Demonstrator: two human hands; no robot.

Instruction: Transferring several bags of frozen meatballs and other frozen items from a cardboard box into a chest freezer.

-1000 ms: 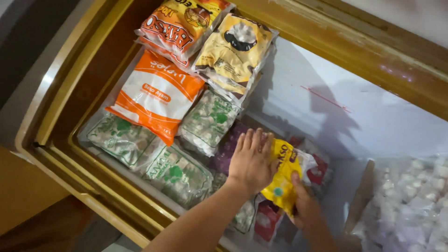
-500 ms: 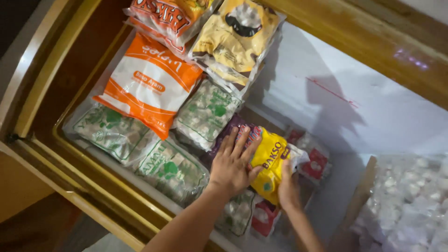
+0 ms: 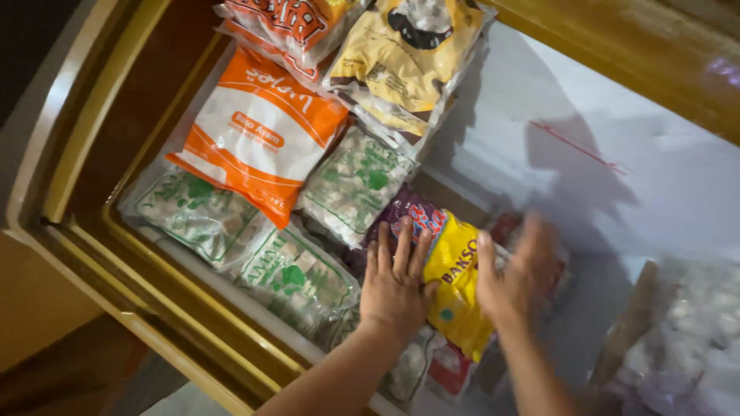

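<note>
Two bare hands worked inside an open chest freezer with a brass-coloured rim (image 3: 131,308). The left hand (image 3: 395,283) lay flat, fingers spread, palm down on the left edge of a yellow plastic packet of frozen food (image 3: 456,286), and partly on a purple packet (image 3: 408,219) just behind it. The right hand (image 3: 515,279) was blurred; it seemed to be open, its fingers pressed against the right side of the same yellow packet, so the packet sat between both hands, neither clearly closed around it. The yellow packet stood on edge among red packets (image 3: 451,370) near the freezer's front wall.

Left of the hands lay three clear bags with green print (image 3: 297,279), (image 3: 202,216), (image 3: 356,181), holding pale lumps. Across two of them rested an orange-and-white pouch (image 3: 258,135). Further back sat a yellow-and-brown bag (image 3: 405,58) and a red-and-orange bag (image 3: 289,23). To the right spread the frosty white freezer floor (image 3: 655,185), and at the lower right a clear bag of white balls (image 3: 686,339).
</note>
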